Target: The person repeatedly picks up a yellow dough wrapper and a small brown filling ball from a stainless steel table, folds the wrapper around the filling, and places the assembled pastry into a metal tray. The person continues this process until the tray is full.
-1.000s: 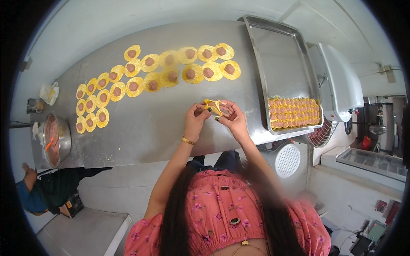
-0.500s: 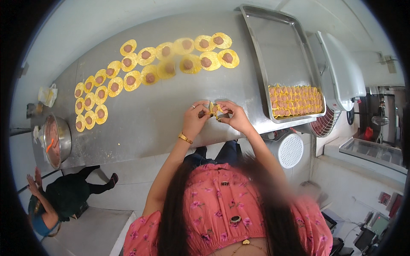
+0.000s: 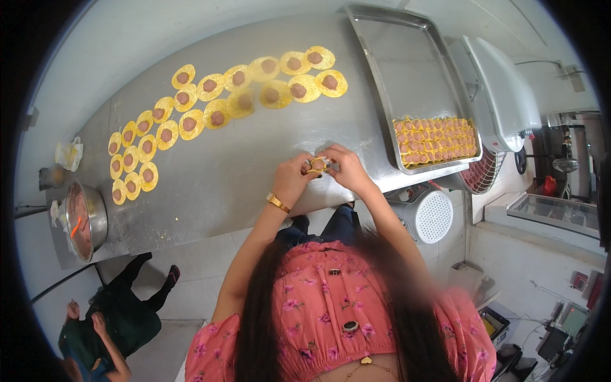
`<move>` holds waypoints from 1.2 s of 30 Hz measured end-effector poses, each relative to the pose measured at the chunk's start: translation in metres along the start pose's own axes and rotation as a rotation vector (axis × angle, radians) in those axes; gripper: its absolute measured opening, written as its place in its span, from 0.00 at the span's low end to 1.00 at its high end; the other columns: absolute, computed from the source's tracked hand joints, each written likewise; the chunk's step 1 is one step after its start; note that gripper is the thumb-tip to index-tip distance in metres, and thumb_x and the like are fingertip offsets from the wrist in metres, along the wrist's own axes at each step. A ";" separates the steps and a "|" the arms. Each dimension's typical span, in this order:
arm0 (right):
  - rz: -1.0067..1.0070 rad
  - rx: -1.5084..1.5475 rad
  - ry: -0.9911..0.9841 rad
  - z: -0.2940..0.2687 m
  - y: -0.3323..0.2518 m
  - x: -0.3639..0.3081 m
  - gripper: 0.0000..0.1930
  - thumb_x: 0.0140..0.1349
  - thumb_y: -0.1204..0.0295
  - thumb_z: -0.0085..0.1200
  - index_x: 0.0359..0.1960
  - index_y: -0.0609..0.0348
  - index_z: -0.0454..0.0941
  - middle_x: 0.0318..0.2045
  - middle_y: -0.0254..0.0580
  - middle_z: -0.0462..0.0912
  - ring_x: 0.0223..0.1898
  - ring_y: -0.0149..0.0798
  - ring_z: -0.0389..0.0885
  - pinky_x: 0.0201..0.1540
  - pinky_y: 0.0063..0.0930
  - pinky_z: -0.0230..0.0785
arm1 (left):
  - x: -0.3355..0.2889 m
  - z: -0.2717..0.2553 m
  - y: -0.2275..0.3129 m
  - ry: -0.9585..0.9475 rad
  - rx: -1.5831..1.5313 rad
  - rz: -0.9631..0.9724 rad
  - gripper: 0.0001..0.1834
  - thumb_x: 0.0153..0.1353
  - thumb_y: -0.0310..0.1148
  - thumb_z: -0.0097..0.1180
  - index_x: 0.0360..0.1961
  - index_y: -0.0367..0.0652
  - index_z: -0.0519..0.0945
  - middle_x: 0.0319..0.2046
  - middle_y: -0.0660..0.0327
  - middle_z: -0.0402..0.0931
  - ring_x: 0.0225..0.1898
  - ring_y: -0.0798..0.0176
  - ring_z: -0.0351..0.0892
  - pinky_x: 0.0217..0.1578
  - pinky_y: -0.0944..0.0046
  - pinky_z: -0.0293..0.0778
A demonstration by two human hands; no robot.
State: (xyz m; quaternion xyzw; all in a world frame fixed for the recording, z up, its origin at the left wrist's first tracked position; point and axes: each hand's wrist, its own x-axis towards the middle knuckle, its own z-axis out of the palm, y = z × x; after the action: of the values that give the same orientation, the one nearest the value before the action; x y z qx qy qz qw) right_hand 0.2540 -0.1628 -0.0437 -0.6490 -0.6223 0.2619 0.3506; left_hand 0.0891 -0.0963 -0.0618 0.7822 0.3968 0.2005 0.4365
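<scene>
A round, perforated white panel [image 3: 434, 216] stands near a curved wire grille [image 3: 485, 173].

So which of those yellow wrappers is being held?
The folded yellow wrapper between the fingers of the left hand and right hand. The others lie flat on the metal table or sit packed in the tray.

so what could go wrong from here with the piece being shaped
The filled yellow wrapper pinched between the left hand and right hand might tear if squeezed too hard. Some flat filled rounds touch, so lifting one could drag its neighbour. Pieces packed closely in the metal tray may stick together.
</scene>
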 end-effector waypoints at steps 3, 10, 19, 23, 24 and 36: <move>0.066 0.095 -0.016 0.001 0.000 -0.007 0.19 0.43 0.87 0.57 0.40 0.59 0.78 0.35 0.46 0.77 0.36 0.49 0.79 0.38 0.37 0.72 | -0.001 0.004 -0.002 -0.010 0.023 0.048 0.18 0.43 0.31 0.69 0.37 0.45 0.79 0.24 0.57 0.80 0.29 0.60 0.83 0.30 0.63 0.76; 0.101 0.044 0.057 0.003 0.003 -0.014 0.20 0.43 0.86 0.57 0.42 0.62 0.78 0.36 0.46 0.77 0.35 0.48 0.79 0.38 0.34 0.73 | 0.003 0.007 -0.004 -0.072 -0.068 0.055 0.16 0.44 0.31 0.70 0.34 0.42 0.77 0.24 0.55 0.80 0.27 0.57 0.82 0.29 0.63 0.75; 0.104 -0.042 0.109 0.000 0.002 -0.018 0.18 0.43 0.86 0.57 0.40 0.62 0.79 0.36 0.44 0.78 0.34 0.43 0.79 0.37 0.30 0.73 | 0.008 0.008 -0.001 -0.063 -0.021 0.136 0.18 0.42 0.28 0.71 0.34 0.38 0.75 0.30 0.53 0.80 0.30 0.57 0.82 0.30 0.63 0.77; 0.107 -0.089 0.081 0.001 0.000 -0.017 0.18 0.43 0.87 0.57 0.39 0.62 0.79 0.36 0.45 0.78 0.35 0.45 0.80 0.38 0.32 0.73 | 0.009 0.013 -0.003 -0.062 -0.132 0.139 0.18 0.44 0.27 0.70 0.36 0.39 0.76 0.30 0.54 0.80 0.31 0.59 0.83 0.32 0.65 0.77; 0.073 -0.096 0.098 0.002 -0.001 -0.017 0.18 0.43 0.87 0.57 0.39 0.62 0.79 0.36 0.45 0.78 0.35 0.45 0.79 0.38 0.33 0.73 | 0.008 0.015 -0.003 -0.057 -0.130 0.130 0.18 0.44 0.27 0.70 0.36 0.39 0.76 0.29 0.55 0.80 0.31 0.60 0.83 0.32 0.66 0.77; -0.027 -0.116 0.180 0.002 -0.007 -0.015 0.17 0.43 0.86 0.56 0.38 0.62 0.78 0.34 0.46 0.77 0.35 0.50 0.78 0.38 0.36 0.72 | 0.007 0.016 0.002 -0.047 -0.150 0.083 0.15 0.46 0.27 0.68 0.34 0.38 0.76 0.26 0.55 0.80 0.30 0.60 0.83 0.31 0.65 0.77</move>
State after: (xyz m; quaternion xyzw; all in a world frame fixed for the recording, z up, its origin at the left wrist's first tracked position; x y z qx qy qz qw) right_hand 0.2466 -0.1776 -0.0412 -0.6807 -0.6111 0.1613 0.3703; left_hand 0.1052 -0.1001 -0.0688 0.7676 0.3377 0.2290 0.4943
